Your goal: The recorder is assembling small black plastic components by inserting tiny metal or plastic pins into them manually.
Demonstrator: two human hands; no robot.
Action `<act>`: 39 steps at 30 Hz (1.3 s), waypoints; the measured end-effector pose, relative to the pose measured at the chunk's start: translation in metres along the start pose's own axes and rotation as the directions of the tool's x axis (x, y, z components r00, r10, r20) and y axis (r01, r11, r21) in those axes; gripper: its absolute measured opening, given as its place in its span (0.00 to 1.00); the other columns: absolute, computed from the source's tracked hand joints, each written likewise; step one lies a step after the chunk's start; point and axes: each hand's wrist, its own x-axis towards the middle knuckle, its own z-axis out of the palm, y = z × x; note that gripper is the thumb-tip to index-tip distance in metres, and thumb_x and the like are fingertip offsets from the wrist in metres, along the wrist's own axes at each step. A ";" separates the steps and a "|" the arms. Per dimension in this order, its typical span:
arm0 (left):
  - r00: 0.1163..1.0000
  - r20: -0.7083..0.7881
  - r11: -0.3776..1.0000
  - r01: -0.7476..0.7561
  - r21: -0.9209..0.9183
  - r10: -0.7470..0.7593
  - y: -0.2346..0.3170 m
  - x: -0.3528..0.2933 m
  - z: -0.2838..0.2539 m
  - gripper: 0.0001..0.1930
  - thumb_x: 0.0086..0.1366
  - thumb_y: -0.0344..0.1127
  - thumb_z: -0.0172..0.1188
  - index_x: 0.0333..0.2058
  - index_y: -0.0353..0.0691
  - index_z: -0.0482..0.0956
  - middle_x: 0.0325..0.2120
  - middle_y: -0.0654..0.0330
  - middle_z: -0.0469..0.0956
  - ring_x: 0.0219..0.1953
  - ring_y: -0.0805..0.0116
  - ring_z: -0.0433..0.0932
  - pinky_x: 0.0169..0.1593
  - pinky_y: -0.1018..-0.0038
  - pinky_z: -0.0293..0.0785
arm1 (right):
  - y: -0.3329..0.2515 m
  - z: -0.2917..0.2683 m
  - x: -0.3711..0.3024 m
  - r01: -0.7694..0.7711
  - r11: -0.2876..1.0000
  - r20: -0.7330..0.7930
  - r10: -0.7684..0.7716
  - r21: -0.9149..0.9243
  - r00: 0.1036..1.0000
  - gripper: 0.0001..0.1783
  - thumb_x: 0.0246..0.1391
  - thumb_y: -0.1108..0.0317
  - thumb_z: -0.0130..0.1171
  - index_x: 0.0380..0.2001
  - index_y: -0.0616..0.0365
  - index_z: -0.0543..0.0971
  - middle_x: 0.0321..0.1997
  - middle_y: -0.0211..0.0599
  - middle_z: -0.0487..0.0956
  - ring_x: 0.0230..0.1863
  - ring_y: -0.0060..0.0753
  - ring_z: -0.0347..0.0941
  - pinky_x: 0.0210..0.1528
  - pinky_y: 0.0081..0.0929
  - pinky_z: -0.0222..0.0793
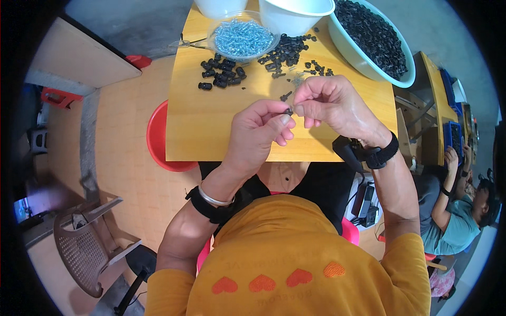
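Over the near part of the yellow table (205,131), my left hand (259,131) pinches a small black plastic part (288,111) between thumb and fingers. My right hand (332,105) meets it from the right, thumb and forefinger pressed together close to the part. Whatever those right fingertips hold is too small to make out. Just beyond my fingers lies a black piece with a thin stem (285,96). Farther off are a group of black barrel-shaped pieces (221,72), a heap of small black parts (287,50) and a few tiny springs (298,80).
A clear bowl of shiny metal springs (243,38), a white tub (297,16) and a large pale basin of black parts (408,73) stand at the back. Scissors (184,43) lie at the left edge. A red basin (157,139) is below. At right a person (456,221) works.
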 end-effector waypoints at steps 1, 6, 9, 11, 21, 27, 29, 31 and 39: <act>1.000 -0.002 1.000 -0.001 0.005 0.001 0.001 -0.002 0.001 0.08 0.59 0.27 0.53 0.38 0.33 0.71 0.25 0.60 0.75 0.24 0.78 0.73 0.26 0.83 0.69 | 0.001 0.000 -0.001 0.005 1.000 0.012 -0.004 -0.026 1.000 0.03 0.49 0.75 0.54 0.25 0.63 0.74 0.21 0.28 0.73 0.21 0.16 0.68 0.23 0.14 0.62; 0.999 0.037 0.999 -0.009 0.039 0.008 0.000 -0.006 0.001 0.07 0.59 0.26 0.52 0.37 0.33 0.71 0.25 0.61 0.75 0.24 0.78 0.73 0.26 0.84 0.69 | 0.000 0.000 -0.001 0.001 0.998 0.064 0.003 -0.060 0.998 0.03 0.49 0.75 0.54 0.25 0.64 0.74 0.21 0.28 0.73 0.20 0.16 0.68 0.22 0.14 0.62; 0.999 0.045 0.999 0.006 0.046 -0.008 0.000 -0.007 0.000 0.07 0.60 0.26 0.51 0.37 0.33 0.71 0.24 0.61 0.75 0.23 0.78 0.73 0.25 0.84 0.69 | 0.003 0.002 0.000 -0.018 0.999 0.095 0.023 -0.046 0.995 0.03 0.50 0.74 0.53 0.25 0.63 0.74 0.21 0.28 0.73 0.20 0.16 0.68 0.22 0.13 0.62; 0.999 0.033 0.999 0.019 0.039 -0.020 -0.001 -0.006 0.000 0.07 0.60 0.26 0.51 0.37 0.32 0.71 0.24 0.61 0.75 0.22 0.78 0.73 0.25 0.84 0.68 | 0.009 0.004 0.000 -0.023 0.999 0.077 0.021 0.025 0.997 0.03 0.50 0.73 0.54 0.26 0.62 0.74 0.21 0.27 0.73 0.20 0.16 0.67 0.21 0.13 0.62; 0.993 0.121 0.988 -0.031 0.149 0.013 -0.002 -0.002 -0.001 0.07 0.60 0.27 0.50 0.36 0.34 0.72 0.24 0.63 0.74 0.22 0.80 0.71 0.25 0.85 0.67 | 0.043 0.011 0.000 -0.115 0.860 0.102 0.074 0.497 0.992 0.08 0.49 0.66 0.59 0.27 0.58 0.72 0.22 0.28 0.74 0.18 0.15 0.65 0.19 0.12 0.60; 0.991 0.135 0.983 -0.036 0.180 0.012 -0.001 0.005 0.001 0.07 0.62 0.28 0.46 0.37 0.34 0.70 0.23 0.60 0.74 0.22 0.76 0.72 0.26 0.82 0.67 | 0.036 0.003 0.001 -0.192 0.895 0.014 0.203 0.404 0.979 0.08 0.50 0.65 0.58 0.24 0.57 0.73 0.19 0.25 0.72 0.19 0.15 0.65 0.20 0.13 0.60; 0.994 0.105 0.979 -0.022 0.201 0.000 -0.001 0.009 0.002 0.07 0.63 0.29 0.45 0.37 0.34 0.70 0.23 0.60 0.74 0.21 0.76 0.71 0.25 0.82 0.67 | 0.043 -0.016 0.015 -0.057 0.991 -0.221 0.083 0.124 0.972 0.07 0.49 0.66 0.57 0.23 0.58 0.74 0.19 0.27 0.72 0.19 0.21 0.67 0.21 0.18 0.61; 0.998 0.066 0.978 -0.012 0.210 -0.002 -0.002 0.015 0.000 0.07 0.63 0.29 0.45 0.37 0.33 0.69 0.23 0.59 0.73 0.20 0.75 0.71 0.24 0.82 0.67 | 0.053 -0.037 0.033 0.026 0.982 -0.404 -0.100 -0.186 0.909 0.06 0.48 0.68 0.56 0.23 0.58 0.75 0.19 0.29 0.72 0.20 0.26 0.68 0.23 0.22 0.63; 0.996 -0.011 0.986 0.085 0.140 -0.085 -0.009 0.024 -0.012 0.08 0.63 0.29 0.45 0.37 0.34 0.70 0.22 0.58 0.74 0.20 0.76 0.71 0.23 0.82 0.66 | 0.076 -0.060 0.075 -0.005 0.526 -0.303 -0.482 -0.851 0.822 0.03 0.43 0.71 0.54 0.22 0.55 0.77 0.25 0.38 0.69 0.35 0.41 0.68 0.35 0.35 0.63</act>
